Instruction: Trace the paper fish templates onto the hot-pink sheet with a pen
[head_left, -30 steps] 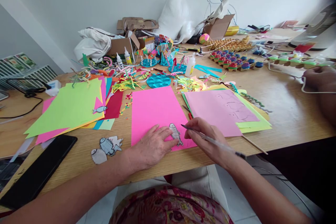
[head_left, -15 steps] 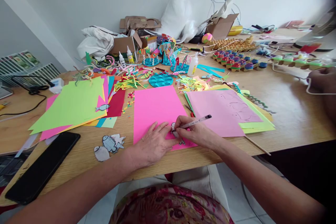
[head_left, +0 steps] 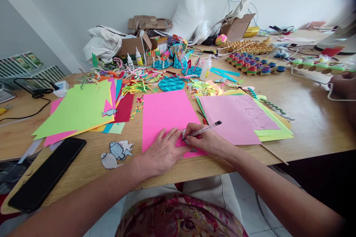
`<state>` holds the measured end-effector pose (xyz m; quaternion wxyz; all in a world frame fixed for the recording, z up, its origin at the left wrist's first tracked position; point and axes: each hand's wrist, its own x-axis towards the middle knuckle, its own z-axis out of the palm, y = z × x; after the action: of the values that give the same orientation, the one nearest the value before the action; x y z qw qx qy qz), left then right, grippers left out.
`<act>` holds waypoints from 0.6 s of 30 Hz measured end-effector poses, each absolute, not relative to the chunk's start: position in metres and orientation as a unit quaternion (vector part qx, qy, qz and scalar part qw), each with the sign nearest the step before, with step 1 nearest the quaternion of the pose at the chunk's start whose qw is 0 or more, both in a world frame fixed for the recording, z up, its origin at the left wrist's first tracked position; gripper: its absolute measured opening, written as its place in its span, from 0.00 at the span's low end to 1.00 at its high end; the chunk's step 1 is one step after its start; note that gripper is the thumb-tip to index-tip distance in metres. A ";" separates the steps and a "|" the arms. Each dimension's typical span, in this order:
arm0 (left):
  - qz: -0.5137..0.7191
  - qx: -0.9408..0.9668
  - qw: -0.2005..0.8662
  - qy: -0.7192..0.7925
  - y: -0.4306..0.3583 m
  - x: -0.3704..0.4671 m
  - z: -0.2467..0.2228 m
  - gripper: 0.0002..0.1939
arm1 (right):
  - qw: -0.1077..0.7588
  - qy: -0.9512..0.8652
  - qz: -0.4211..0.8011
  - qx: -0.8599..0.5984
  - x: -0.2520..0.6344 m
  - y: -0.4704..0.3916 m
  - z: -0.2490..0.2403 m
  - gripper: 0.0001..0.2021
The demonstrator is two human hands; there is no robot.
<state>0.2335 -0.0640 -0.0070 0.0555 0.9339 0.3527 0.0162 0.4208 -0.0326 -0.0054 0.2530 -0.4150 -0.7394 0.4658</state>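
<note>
A bright pink sheet of paper lies on the table in front of me. My right hand grips a pen, its tip down at a small fish cutout near the sheet's lower right corner. Most of that cutout is hidden by my fingers. Beside it my left hand rests flat on the pink sheet with fingers spread, the thumb reaching to the cutout. Left of my left forearm lie several fish cutouts drawn on pale paper.
A black phone lies at the left, below stacked coloured paper. Light pink paper lies at the right. Behind are paper scraps, a glue bottle and painted egg cartons. Another person's hand holds a white cord.
The view has shifted very slightly. The pen has tilted a little, with its tip still at the fish cutout; my left hand stays in place.
</note>
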 end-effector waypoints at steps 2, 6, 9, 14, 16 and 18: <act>0.010 0.932 0.054 0.357 -0.065 0.234 -0.006 0.17 | 0.252 -0.742 0.464 -0.414 0.421 -0.033 -0.006 0.02; 0.009 0.931 0.049 0.362 -0.065 0.235 -0.007 0.16 | 0.249 -0.741 0.468 -0.412 0.420 -0.034 -0.006 0.03; 0.018 0.931 0.048 0.362 -0.066 0.234 -0.009 0.16 | 0.245 -0.741 0.470 -0.412 0.420 -0.034 -0.005 0.03; 0.021 0.928 0.050 0.370 -0.067 0.234 -0.012 0.15 | 0.242 -0.738 0.470 -0.419 0.419 -0.034 -0.003 0.03; 0.019 0.926 0.050 0.373 -0.068 0.235 -0.011 0.15 | 0.242 -0.740 0.464 -0.423 0.418 -0.034 -0.003 0.03; 0.018 0.925 0.048 0.375 -0.069 0.236 -0.009 0.15 | 0.245 -0.740 0.458 -0.427 0.417 -0.034 -0.003 0.03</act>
<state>0.2362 -0.0693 -0.0092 0.0480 0.9255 0.3753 0.0183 0.4173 -0.0336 -0.0032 0.2446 -0.4270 -0.7404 0.4579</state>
